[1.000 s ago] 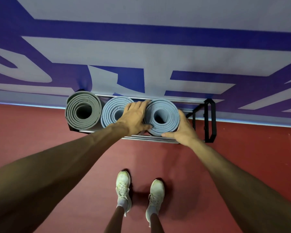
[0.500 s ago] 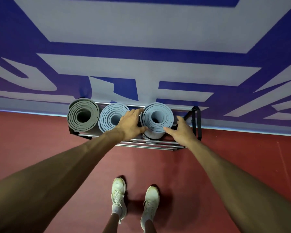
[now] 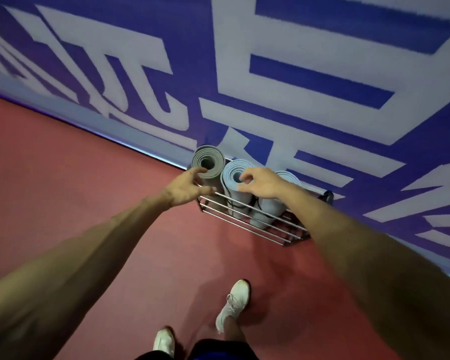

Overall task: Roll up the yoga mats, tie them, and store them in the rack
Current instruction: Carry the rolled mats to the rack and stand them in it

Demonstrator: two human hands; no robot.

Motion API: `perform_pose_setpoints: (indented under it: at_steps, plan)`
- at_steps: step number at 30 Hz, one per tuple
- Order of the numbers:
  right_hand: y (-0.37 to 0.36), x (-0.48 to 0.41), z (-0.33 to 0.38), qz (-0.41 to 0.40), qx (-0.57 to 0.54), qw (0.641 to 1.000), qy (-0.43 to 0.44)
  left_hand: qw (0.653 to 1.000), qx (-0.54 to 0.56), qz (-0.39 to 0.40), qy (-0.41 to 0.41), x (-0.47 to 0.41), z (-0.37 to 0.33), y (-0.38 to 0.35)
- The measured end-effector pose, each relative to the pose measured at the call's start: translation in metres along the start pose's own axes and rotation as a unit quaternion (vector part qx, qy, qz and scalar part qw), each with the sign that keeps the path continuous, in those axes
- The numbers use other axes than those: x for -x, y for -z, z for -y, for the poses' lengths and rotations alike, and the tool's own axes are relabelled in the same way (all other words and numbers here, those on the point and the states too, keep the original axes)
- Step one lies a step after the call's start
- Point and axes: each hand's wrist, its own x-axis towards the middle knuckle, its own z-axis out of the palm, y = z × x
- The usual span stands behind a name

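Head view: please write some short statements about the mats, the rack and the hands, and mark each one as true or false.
1. Three rolled mats stand on end in the rack. True.
2. The rack stands in the open floor, far from any wall. False: it stands against the wall.
3. The grey mat is at the left end of the row, as seen in the picture. True.
4. The right hand grips a mat and lifts it out. False: it holds nothing; its fingers are loosely curled over the middle blue mat.
5. The person wears black shoes. False: the shoes are white.
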Motion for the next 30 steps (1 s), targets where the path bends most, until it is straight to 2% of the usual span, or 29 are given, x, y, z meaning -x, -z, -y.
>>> perform_pose_setpoints:
  at_steps: [7,11,16,20,24,27,30]
  plan:
    - [-0.065,0.011,0.155,0.051,0.063,0.992,0.095,0.987,0.086,-0.117,0.065,0.134,0.118,0.079]
    - [-0.147,0.022,0.264,0.091,0.116,0.978,0.147,0.974,0.126,-0.167,0.091,0.23,0.212,0.115]
    - [-0.275,0.048,0.4,0.184,0.179,0.942,0.215,0.944,0.194,-0.229,0.139,0.382,0.34,0.143]
    - [-0.371,0.078,0.506,0.236,0.217,0.903,0.286,0.899,0.243,-0.311,0.192,0.507,0.436,0.143]
    - [-0.457,0.119,0.6,0.269,0.223,0.866,0.356,0.829,0.29,-0.415,0.24,0.62,0.503,0.128]
    - [-0.521,0.152,0.648,0.324,0.239,0.827,0.393,0.774,0.323,-0.475,0.266,0.685,0.535,0.113]
    - [-0.582,0.179,0.679,0.362,0.26,0.79,0.42,0.734,0.345,-0.501,0.301,0.729,0.56,0.095]
